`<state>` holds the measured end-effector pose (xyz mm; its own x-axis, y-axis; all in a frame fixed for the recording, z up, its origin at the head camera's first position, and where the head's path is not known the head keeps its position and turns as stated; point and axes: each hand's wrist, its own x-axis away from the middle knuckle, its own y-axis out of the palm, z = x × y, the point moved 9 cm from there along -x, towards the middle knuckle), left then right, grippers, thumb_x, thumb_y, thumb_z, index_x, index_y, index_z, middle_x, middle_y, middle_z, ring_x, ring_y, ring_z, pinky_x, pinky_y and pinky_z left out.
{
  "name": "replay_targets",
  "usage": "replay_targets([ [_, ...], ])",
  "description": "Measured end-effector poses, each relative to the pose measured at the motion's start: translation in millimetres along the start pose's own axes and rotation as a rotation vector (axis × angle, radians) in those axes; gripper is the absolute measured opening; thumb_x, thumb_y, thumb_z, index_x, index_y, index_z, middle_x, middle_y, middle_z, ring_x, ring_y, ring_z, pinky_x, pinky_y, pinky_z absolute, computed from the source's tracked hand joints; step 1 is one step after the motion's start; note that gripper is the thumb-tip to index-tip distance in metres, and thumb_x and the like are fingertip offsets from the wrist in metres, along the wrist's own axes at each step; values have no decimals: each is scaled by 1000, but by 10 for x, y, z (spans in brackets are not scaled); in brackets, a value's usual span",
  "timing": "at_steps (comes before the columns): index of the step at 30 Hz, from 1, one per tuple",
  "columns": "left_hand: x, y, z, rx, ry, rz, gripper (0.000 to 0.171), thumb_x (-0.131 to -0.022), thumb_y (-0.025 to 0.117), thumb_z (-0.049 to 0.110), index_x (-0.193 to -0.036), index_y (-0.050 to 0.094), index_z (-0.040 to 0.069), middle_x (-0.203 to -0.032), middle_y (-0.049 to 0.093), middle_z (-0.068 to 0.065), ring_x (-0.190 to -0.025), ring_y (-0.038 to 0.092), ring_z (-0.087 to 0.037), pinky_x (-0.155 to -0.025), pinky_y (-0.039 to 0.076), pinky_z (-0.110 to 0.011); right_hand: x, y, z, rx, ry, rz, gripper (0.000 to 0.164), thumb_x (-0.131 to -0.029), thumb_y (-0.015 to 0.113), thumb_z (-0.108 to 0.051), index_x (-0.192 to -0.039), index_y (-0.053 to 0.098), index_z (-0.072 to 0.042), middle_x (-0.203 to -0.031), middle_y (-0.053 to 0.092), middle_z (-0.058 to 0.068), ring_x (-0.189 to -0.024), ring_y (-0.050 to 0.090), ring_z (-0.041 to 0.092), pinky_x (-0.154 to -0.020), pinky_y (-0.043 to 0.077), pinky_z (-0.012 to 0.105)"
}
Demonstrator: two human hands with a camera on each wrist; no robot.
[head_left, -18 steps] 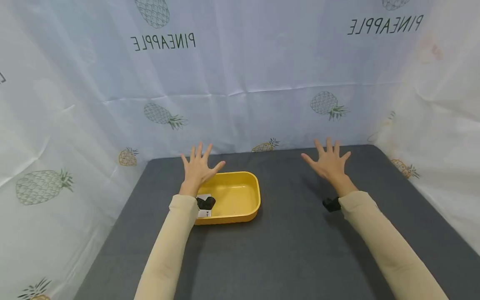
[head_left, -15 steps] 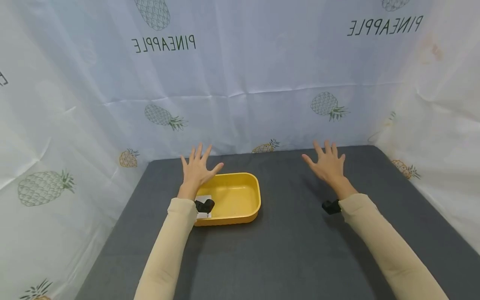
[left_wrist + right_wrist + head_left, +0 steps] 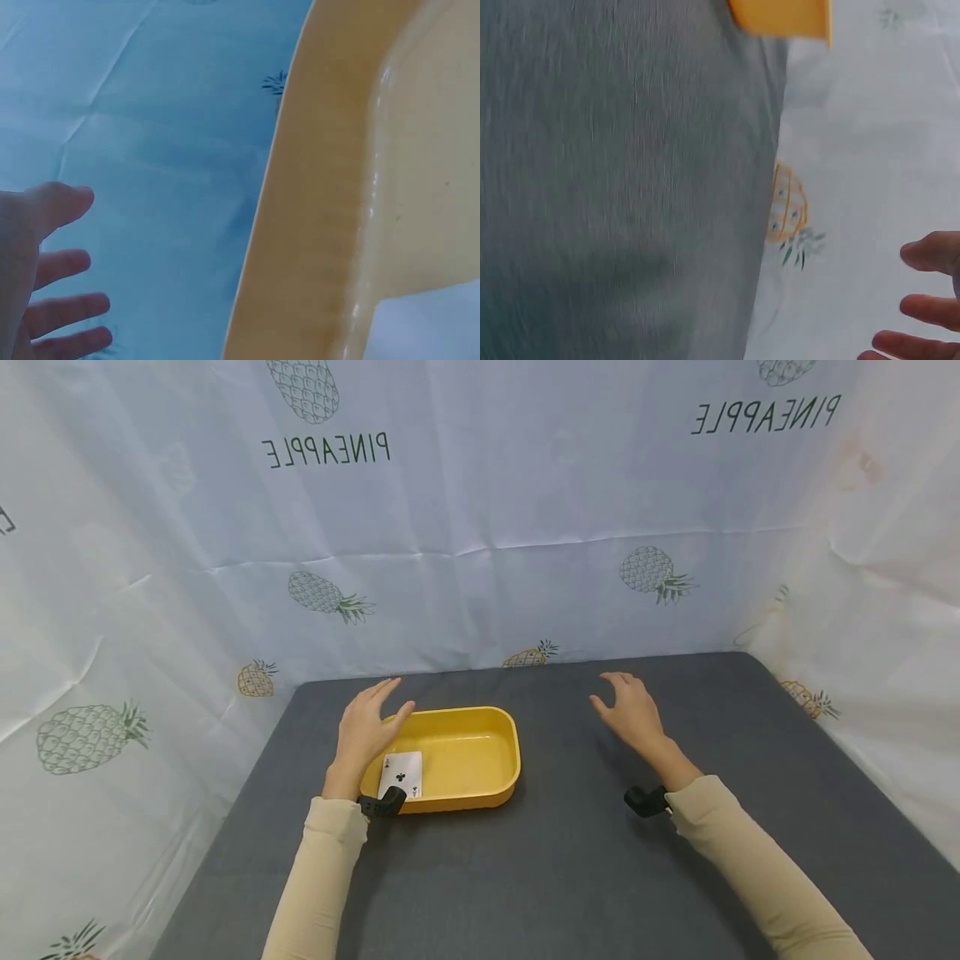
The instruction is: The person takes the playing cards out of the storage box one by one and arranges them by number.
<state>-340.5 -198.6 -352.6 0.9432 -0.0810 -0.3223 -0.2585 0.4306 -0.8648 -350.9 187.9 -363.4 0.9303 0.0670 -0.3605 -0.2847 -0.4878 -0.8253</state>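
In the head view my left hand point(image 3: 367, 729) hovers at the left side of a yellow tray point(image 3: 480, 798), fingers loosely extended and thumb apart, holding nothing. Inside the tray, at its left end, lies a white playing card point(image 3: 401, 774), an ace of clubs, its lower edge partly hidden by the black wrist camera. Over the dark table, well to the right of the tray, my right hand point(image 3: 632, 714) is raised with relaxed fingers and nothing in it. The left wrist view shows my left fingers point(image 3: 71, 305) apart from the tray wall point(image 3: 300, 187).
A dark grey cloth point(image 3: 525, 877) covers the table. White curtains point(image 3: 480, 485) printed with pineapples stand behind it and on both sides. Black wrist cameras point(image 3: 647, 802) are strapped below each hand.
Both hands have drawn back toward me, and their spread fingers have relaxed and come closer together. The left hand has shifted left, uncovering more of the card and tray.
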Motion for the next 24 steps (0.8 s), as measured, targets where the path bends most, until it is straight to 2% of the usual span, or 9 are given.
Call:
replay_targets([
  [4,125,-13,-140,95,-16,0,56,-95,56,42,-144,46,17,-150,45,-13,-139,39,-37,-112,31,-60,69,90,-87,-64,-1,-16,44,-91,64,-18,-126,56,7,-126,57,29,-117,54,45,-96,45,57],
  [9,241,28,-327,225,-30,-42,53,-97,55,39,-144,46,17,-152,42,-14,-142,35,-37,-114,28,-60,151,181,-214,-142,-16,-16,39,-89,67,-15,-120,60,7,-116,63,28,-106,61,42,-89,49,54],
  [13,300,93,-478,330,-37,-85,51,-97,56,33,-143,47,15,-151,42,-15,-141,37,-38,-113,28,-61,207,236,-333,-216,-35,-8,35,-86,70,-12,-114,62,8,-108,67,26,-98,64,39,-84,52,50],
  [19,361,225,-678,425,-64,-168,50,-97,57,30,-143,47,13,-150,42,-17,-139,37,-38,-114,27,-61,279,357,-515,-372,-36,-46,28,-86,70,-11,-109,66,4,-100,70,22,-90,69,34,-79,56,45],
  [24,403,287,-805,491,-54,-172,49,-96,58,27,-140,49,8,-153,38,-19,-143,32,-40,-114,29,-59,317,439,-684,-452,-16,-97,25,-87,69,-12,-107,67,3,-99,71,20,-88,70,33,-75,58,40],
])
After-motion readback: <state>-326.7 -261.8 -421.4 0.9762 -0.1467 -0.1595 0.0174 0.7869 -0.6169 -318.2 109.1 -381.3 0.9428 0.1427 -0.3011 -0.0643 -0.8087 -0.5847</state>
